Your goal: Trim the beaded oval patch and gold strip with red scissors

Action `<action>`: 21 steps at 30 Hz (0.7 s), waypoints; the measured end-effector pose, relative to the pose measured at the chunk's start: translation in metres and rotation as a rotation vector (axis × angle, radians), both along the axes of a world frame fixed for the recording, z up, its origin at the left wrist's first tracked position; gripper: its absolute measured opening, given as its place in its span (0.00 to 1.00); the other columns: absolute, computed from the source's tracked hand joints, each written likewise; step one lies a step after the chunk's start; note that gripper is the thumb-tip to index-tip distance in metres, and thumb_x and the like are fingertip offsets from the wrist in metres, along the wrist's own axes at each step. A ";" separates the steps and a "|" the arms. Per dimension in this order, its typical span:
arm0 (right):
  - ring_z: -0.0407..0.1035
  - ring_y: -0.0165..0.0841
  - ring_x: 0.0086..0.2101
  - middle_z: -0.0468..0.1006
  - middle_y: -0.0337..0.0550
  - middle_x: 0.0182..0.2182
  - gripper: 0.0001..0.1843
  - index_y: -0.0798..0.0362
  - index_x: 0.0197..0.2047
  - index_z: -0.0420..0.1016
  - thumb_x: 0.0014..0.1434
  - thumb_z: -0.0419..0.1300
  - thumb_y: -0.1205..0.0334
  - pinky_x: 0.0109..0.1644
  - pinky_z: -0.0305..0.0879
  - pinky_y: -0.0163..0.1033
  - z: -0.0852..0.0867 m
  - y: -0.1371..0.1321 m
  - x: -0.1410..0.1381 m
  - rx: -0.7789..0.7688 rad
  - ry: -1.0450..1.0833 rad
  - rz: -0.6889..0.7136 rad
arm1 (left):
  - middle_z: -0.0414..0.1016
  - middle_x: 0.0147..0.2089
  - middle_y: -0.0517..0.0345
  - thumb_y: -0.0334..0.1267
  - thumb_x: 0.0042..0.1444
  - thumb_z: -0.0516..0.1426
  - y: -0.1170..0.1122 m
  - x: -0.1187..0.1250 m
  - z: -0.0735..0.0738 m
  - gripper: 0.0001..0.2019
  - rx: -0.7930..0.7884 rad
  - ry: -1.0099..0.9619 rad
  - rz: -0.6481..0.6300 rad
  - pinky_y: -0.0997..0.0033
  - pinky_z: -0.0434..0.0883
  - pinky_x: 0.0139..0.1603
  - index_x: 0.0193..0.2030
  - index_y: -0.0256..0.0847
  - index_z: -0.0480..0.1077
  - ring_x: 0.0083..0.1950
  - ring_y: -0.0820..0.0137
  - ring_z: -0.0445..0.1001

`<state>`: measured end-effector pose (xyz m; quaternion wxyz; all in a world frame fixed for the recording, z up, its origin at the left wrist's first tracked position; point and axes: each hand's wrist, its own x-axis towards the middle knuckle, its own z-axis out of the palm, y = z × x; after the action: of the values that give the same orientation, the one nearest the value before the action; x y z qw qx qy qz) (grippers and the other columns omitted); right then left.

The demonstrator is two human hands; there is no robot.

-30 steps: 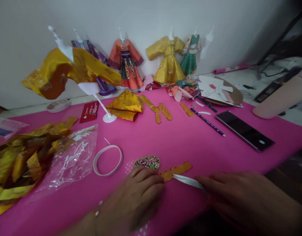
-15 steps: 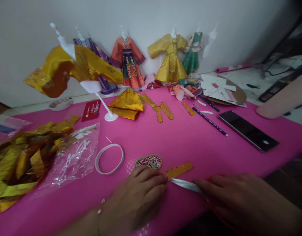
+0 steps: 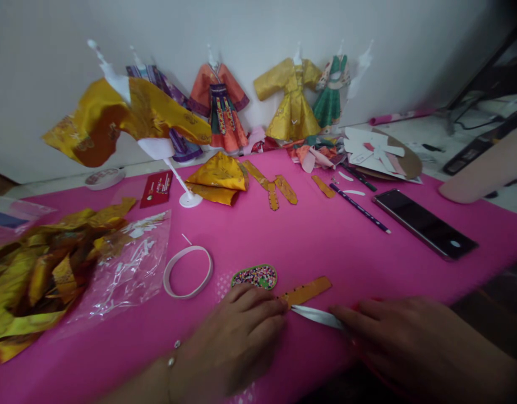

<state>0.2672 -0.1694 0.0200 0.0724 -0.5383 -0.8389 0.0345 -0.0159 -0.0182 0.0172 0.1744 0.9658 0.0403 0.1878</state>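
Left hand curls over end of orange strip, can't tell if it pinches; right hand grips scissors, tips at strip's near edge. Strip lies on pink mat; best hold it flat, small snips, fingers clear

Pale wall, pink tabletop, dim light

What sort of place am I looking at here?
Probably a small sewing or craft workspace: doll-sized outfits stand along the wall, yellow fabric scraps lie at the left, and the right hand holds what look like scissors.
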 end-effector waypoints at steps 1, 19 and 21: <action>0.79 0.33 0.24 0.86 0.32 0.33 0.22 0.46 0.55 0.78 0.59 0.60 0.72 0.23 0.59 0.47 0.000 0.000 0.000 -0.006 -0.002 0.000 | 0.87 0.60 0.50 0.27 0.77 0.55 0.000 0.000 0.000 0.11 -0.002 -0.003 -0.001 0.55 0.74 0.63 0.61 0.38 0.73 0.59 0.58 0.82; 0.80 0.33 0.25 0.86 0.32 0.34 0.21 0.47 0.54 0.78 0.61 0.57 0.73 0.25 0.58 0.46 0.002 0.001 0.000 -0.018 -0.056 -0.005 | 0.87 0.61 0.50 0.27 0.76 0.54 0.000 -0.001 0.002 0.11 -0.013 0.025 -0.006 0.55 0.76 0.62 0.60 0.39 0.73 0.59 0.58 0.82; 0.79 0.33 0.24 0.85 0.31 0.33 0.21 0.47 0.55 0.77 0.61 0.58 0.72 0.24 0.57 0.46 0.001 0.001 -0.001 -0.011 -0.056 -0.010 | 0.87 0.60 0.51 0.27 0.76 0.55 0.000 -0.001 0.002 0.12 -0.015 0.024 0.001 0.56 0.76 0.63 0.60 0.40 0.73 0.60 0.59 0.82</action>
<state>0.2666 -0.1684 0.0211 0.0461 -0.5438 -0.8376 0.0239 -0.0171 -0.0184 0.0189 0.1811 0.9666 0.0445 0.1759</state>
